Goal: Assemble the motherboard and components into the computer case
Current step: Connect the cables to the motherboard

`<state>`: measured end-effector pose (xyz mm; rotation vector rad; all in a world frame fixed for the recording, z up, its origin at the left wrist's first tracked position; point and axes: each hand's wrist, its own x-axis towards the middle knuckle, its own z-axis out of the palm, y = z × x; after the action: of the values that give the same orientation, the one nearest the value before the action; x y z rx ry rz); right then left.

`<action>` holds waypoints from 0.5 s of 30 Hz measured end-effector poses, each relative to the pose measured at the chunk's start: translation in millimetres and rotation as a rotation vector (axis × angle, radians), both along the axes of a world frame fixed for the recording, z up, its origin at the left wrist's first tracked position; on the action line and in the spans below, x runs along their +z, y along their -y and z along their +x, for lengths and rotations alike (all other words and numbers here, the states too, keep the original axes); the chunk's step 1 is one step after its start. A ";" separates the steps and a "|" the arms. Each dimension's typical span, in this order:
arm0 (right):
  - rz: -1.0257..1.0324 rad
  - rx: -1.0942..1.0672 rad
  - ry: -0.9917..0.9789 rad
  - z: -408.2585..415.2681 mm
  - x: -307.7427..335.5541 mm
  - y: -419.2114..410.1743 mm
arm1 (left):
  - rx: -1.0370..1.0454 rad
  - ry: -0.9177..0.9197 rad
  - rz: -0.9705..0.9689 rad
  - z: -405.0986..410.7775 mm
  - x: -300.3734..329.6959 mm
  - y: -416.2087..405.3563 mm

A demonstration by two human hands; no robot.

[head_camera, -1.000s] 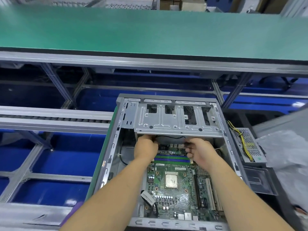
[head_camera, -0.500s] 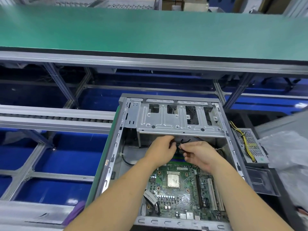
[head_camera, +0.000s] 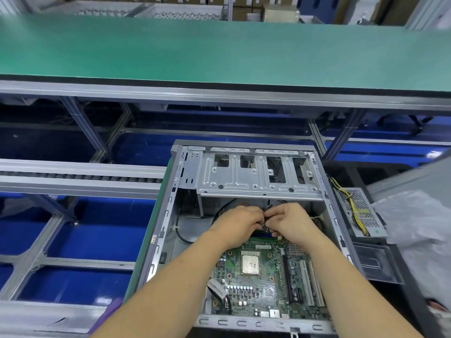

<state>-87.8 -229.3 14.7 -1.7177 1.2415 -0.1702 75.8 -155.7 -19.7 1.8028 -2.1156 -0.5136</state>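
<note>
Two bare hands meet inside the open grey metal computer case [head_camera: 168, 215], just below its silver perforated drive-bay bracket [head_camera: 256, 176]. The left hand [head_camera: 240, 224] and the right hand [head_camera: 290, 222] have their fingers curled together around a small dark connector [head_camera: 264, 227] with thin black cables [head_camera: 271, 208] running up from it; which hand carries the grip I cannot tell exactly, but both pinch at it. The green rectangular motherboard [head_camera: 263, 284] lies flat in the case bottom, nearer the person, with its square silver processor [head_camera: 250, 264] bare. Right of the case, a grey mesh power supply [head_camera: 361, 211] with yellow wires rests beside crumpled clear plastic wrap [head_camera: 415, 228]. A long green-topped workbench [head_camera: 219, 50] spans beyond.
</note>
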 end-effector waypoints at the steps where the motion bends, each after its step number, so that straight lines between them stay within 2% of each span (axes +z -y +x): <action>1: -0.089 0.053 -0.072 0.1 5.0 0.2 | 0.003 -0.022 -0.012 -0.3 0.3 -0.7; 3: -0.231 0.103 -0.142 0.1 21.3 1.0 | 0.000 -0.049 -0.022 -3.1 3.0 -2.2; 5: -0.294 0.007 0.020 -7.0 40.0 4.8 | -0.010 -0.068 -0.011 -7.3 5.2 -2.0; 7: -0.526 -0.161 0.173 -22.0 56.6 16.9 | -0.015 -0.098 0.030 -13.3 7.7 -1.8; 9: -0.647 -0.302 0.238 -37.6 64.2 35.8 | -0.022 -0.105 0.067 -19.9 8.0 -0.4; 15: -0.545 -0.253 0.031 -38.5 40.5 63.9 | -0.004 -0.001 0.115 -46.2 10.1 20.1</action>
<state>-126.4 -293.2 55.2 -1.9906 1.4768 -0.7393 29.6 -175.8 -9.6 1.8594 -2.1288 -0.6496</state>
